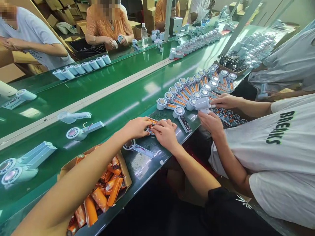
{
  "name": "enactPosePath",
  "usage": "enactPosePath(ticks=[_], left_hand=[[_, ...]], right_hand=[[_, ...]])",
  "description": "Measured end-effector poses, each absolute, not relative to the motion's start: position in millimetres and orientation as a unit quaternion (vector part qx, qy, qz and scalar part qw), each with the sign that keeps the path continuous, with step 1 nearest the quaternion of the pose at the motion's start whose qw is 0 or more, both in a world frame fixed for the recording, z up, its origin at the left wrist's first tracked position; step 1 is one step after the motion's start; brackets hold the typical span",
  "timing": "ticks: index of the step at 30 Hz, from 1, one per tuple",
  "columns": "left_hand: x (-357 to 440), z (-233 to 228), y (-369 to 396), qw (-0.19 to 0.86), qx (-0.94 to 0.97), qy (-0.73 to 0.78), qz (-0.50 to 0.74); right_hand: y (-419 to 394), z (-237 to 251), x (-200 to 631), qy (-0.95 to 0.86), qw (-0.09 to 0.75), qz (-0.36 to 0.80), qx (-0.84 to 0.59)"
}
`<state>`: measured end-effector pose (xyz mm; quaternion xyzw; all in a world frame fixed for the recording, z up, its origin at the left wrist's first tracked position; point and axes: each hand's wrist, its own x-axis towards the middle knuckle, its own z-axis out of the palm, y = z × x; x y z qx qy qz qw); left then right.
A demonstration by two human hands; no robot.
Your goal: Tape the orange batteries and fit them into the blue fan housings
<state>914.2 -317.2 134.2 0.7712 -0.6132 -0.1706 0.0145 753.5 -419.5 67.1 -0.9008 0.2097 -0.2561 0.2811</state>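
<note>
Your left hand (136,127) and right hand (165,132) meet at the near edge of the green desk (118,108), each grip pinching 1 small open fan body (151,125) with an orange battery inside, just beyond the cardboard box of orange batteries (103,191), beside a co-worker's hands (216,111).

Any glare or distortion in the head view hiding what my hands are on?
Head view: overhead lights glare in streaks on the green belt; wide-angle bending curves its edges. Left hand and right hand are sharp, but cover the small part between them.
</note>
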Motion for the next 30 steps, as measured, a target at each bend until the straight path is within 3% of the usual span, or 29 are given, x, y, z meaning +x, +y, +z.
enactPosePath(ticks=[3, 6, 10, 16, 21, 25, 30], left_hand=[[911, 142, -306, 0.034, 0.772, -0.61, -0.176], [904, 148, -292, 0.06, 0.778, -0.604, -0.166], [891, 147, -280, 0.128, 0.753, -0.612, -0.203], [867, 159, -289, 0.212, 0.697, -0.572, -0.376], [824, 202, -294, 0.468, 0.594, -0.437, -0.487], [755, 184, -250, 0.592, 0.628, -0.294, -0.411], [655, 102, -174, 0.647, 0.694, -0.122, -0.292]], right_hand=[[-421, 62, 748, 0.216, 0.386, -0.347, -0.827], [-424, 68, 742, 0.215, 0.551, -0.422, -0.687], [-416, 90, 737, 0.168, 0.736, -0.437, -0.489], [-413, 128, 728, 0.128, 0.78, -0.437, -0.429], [-417, 175, 716, 0.032, 0.78, -0.44, -0.444], [-376, 177, 697, -0.061, 0.823, -0.377, -0.42], [-294, 113, 652, 0.064, 0.894, -0.206, -0.392]])
